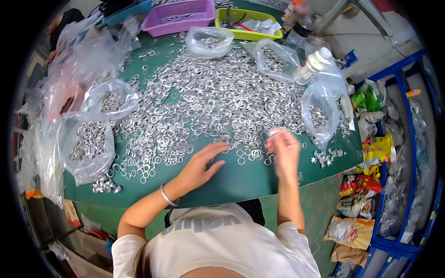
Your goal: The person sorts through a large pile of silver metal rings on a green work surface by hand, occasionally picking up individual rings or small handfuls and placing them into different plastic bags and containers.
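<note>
A broad spread of small silver metal rings point(218, 88) covers most of the green tabletop point(222, 183). My left hand point(200, 167), a bracelet point(168, 195) at its wrist, lies low over the near edge of the rings. Its fingers are stretched out and the thumb stands apart, with nothing held. Farther right, the fingers of my right hand point(284, 147) are curled together at the edge of the spread. A silvery bit shows at their tips and looks like a ring, though it is partly hidden. Several loose rings lie between my two hands.
Clear plastic bags with rings stand around the heap: two at left point(86, 173) point(132, 103), others at the back point(209, 52) and right point(320, 134). Behind are a purple basket point(178, 14) and a yellow-green basket point(250, 34). A white bottle point(313, 67) stands back right, near blue shelving point(403, 83).
</note>
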The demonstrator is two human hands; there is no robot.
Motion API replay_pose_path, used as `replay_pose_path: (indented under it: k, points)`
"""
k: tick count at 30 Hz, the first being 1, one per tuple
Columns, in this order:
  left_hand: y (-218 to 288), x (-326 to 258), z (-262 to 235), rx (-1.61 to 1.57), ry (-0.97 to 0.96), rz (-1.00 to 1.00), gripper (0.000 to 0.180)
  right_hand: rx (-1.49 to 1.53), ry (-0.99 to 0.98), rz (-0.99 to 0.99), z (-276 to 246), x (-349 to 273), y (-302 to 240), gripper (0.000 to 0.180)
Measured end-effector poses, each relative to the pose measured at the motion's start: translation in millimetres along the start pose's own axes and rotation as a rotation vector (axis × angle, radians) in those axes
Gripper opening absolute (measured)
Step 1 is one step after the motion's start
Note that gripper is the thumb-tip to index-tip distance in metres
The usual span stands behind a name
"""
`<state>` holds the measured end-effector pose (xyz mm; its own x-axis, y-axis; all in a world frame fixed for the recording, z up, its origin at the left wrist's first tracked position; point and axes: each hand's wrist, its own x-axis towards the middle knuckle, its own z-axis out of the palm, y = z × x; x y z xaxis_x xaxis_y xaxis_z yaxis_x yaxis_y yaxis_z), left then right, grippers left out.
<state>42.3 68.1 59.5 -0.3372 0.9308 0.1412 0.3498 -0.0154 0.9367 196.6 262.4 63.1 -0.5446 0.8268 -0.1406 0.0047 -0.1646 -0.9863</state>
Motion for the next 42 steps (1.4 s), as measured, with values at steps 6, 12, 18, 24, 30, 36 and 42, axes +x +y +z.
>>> replay_pose_path:
  k: [6, 12, 18, 24, 30, 36, 42]
  points:
    - [-6.8, 14.5, -1.2, 0.158, -0.033, 0.027, 0.032, -1.134, 0.568, -0.568, -82.4, 41.6, -30.2, 0.033]
    - [-61.4, 74.6, -23.6, 0.43, 0.058, 0.156, 0.041, -1.01, 0.079, -0.674, -5.4, 44.2, 7.3, 0.043]
    - [-118.7, 196.4, -21.0, 0.708, 0.002, 0.321, 0.045, -1.026, -0.044, -0.654, 52.5, 49.2, 86.8, 0.082]
    - [-127.6, 186.2, -11.9, 0.842, -0.063, 0.333, 0.045, -1.038, 0.071, -0.708, 69.2, 49.8, 85.2, 0.081]
    - [-131.3, 187.8, -5.4, 0.811, -0.063, 0.332, 0.048, -1.043, 0.197, -0.683, 88.5, 64.0, 97.3, 0.061]
    - [-157.2, 195.4, -18.6, 0.932, 0.02, 0.311, 0.053, -1.072, 0.223, -0.679, 100.7, 72.3, 96.3, 0.057]
    - [-175.6, 212.9, -11.4, 0.991, -0.007, 0.38, 0.05, -0.945, 0.271, -0.761, 84.3, 79.0, 105.6, 0.053]
